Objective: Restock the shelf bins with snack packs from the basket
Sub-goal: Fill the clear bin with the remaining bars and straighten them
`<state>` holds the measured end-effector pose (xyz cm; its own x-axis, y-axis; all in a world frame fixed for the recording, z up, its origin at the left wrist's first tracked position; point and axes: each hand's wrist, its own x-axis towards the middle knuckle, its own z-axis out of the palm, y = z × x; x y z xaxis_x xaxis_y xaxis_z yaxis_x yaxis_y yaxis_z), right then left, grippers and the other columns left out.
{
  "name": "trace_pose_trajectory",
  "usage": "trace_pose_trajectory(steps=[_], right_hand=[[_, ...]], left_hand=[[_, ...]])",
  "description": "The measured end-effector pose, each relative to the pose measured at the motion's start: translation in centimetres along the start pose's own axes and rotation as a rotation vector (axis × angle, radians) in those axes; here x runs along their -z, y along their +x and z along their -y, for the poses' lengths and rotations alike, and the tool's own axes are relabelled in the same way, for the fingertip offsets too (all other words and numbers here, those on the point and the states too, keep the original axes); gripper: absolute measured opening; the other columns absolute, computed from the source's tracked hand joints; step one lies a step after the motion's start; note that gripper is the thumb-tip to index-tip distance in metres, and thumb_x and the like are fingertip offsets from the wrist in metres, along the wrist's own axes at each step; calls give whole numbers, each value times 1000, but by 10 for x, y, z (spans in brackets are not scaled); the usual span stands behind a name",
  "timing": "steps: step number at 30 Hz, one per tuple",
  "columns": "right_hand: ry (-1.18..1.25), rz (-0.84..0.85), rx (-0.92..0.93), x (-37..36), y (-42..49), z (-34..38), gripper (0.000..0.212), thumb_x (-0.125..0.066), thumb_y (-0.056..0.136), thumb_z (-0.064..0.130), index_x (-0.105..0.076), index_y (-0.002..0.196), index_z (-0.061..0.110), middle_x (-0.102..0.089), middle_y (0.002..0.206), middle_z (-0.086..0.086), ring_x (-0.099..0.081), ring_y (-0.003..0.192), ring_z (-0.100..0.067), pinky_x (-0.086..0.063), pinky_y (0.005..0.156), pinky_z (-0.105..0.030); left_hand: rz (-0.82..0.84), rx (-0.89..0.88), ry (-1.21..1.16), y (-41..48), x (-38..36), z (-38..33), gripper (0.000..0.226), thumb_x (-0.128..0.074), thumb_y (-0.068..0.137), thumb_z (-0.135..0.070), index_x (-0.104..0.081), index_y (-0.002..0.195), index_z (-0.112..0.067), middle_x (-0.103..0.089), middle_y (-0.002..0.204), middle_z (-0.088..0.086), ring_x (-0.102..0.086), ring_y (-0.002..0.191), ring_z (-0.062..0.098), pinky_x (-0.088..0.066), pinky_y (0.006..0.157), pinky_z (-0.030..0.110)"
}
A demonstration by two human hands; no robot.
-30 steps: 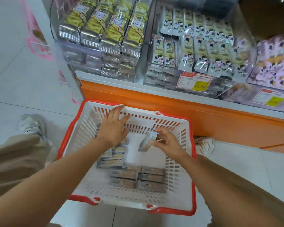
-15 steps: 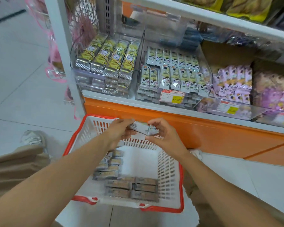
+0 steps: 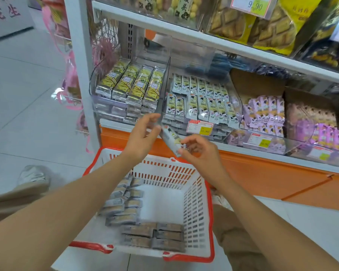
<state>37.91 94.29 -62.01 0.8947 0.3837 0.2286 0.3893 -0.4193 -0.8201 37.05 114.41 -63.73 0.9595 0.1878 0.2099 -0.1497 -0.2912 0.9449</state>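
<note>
A white basket with a red rim (image 3: pixel 208 194) sits on the floor below the shelf, with several grey-brown snack packs (image 3: pixel 143 231) along its left and near sides. My right hand (image 3: pixel 201 153) pinches the lower end of one slim grey-white snack pack (image 3: pixel 171 139), held tilted above the basket's far rim. The upper end of that pack meets the thumb of my left hand (image 3: pixel 142 134), whose fingers are spread and loosely bent. Just behind the hands is a clear shelf bin (image 3: pixel 236 100) of matching cartoon-print packs (image 3: pixel 202 98).
A clear bin of yellow-green packs (image 3: pixel 133 85) stands left of it, a bin of purple packs (image 3: pixel 266 112) to the right. A price tag (image 3: pixel 200 128) hangs on the middle bin's front. An upper shelf (image 3: pixel 204 39) overhangs the bins. The orange shelf base (image 3: pixel 262 173) runs behind the basket.
Both hands rose out of the basket with one pack, up toward the middle bin. My left hand's grip on the pack loosened and its fingers spread.
</note>
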Motion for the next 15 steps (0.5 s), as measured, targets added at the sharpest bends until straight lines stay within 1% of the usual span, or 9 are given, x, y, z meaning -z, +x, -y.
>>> trace_pose_trajectory(steps=[1,2,4,5,7,9,10,12,15], right_hand=[[1,-28,8,4,6,5,21,-75,82,15,-65,99,22,-67,96,3,-63,79,-11,-55,69,-25],[-2,-61,17,8,12,11,21,-74,82,14,-64,98,22,-67,94,4,-63,79,-11,-55,68,-25],[-3,-145,32,16,28,21,20,-73,82,11,-64,97,20,-66,92,7,-62,78,-8,-55,66,-23],[-11,-188,42,19,37,25,19,-73,83,10,-64,97,19,-65,90,7,-60,76,-4,-54,64,-21],[-51,-259,42,23,57,31,17,-72,84,10,-63,97,17,-61,85,7,-56,70,-1,-51,60,-17],[-123,-306,19,23,77,30,14,-70,85,14,-64,97,17,-56,77,9,-51,65,-3,-50,61,-22],[-167,-320,7,20,86,29,13,-69,86,16,-65,98,16,-54,73,10,-49,62,-4,-51,62,-27],[-265,-329,9,13,101,24,15,-67,86,19,-67,101,15,-52,69,9,-49,59,-8,-52,60,-31],[-426,-301,36,2,115,18,17,-66,87,21,-68,102,14,-53,76,5,-50,67,-12,-38,56,-21]], left_hand=[[-38,-93,105,4,2,0,32,-50,100,-17,-53,132,-20,-52,124,-1,-50,105,3,-45,89,30],[-84,-185,219,7,4,1,33,-49,99,-16,-54,131,-18,-50,126,0,-48,110,6,-43,95,33],[-158,-333,448,13,8,4,38,-49,93,-17,-56,130,-15,-47,134,5,-41,125,17,-33,104,38],[-164,-370,553,16,9,6,42,-50,90,-18,-55,132,-16,-44,141,7,-35,133,22,-28,108,42],[-131,-394,734,21,10,11,53,-55,88,-16,-48,140,-18,-33,154,9,-21,145,28,-16,116,48],[-90,-393,869,26,11,15,67,-59,86,-16,-38,149,-19,-19,162,9,-8,150,29,-3,119,46],[-74,-391,918,27,11,18,71,-60,86,-17,-33,152,-19,-15,163,8,-5,151,28,0,119,45],[-57,-393,976,29,12,23,74,-62,86,-17,-29,153,-18,-12,164,9,-3,151,29,0,120,47],[-50,-408,1012,30,12,29,75,-65,84,-16,-33,152,-17,-16,163,11,-8,151,32,-5,120,50]])
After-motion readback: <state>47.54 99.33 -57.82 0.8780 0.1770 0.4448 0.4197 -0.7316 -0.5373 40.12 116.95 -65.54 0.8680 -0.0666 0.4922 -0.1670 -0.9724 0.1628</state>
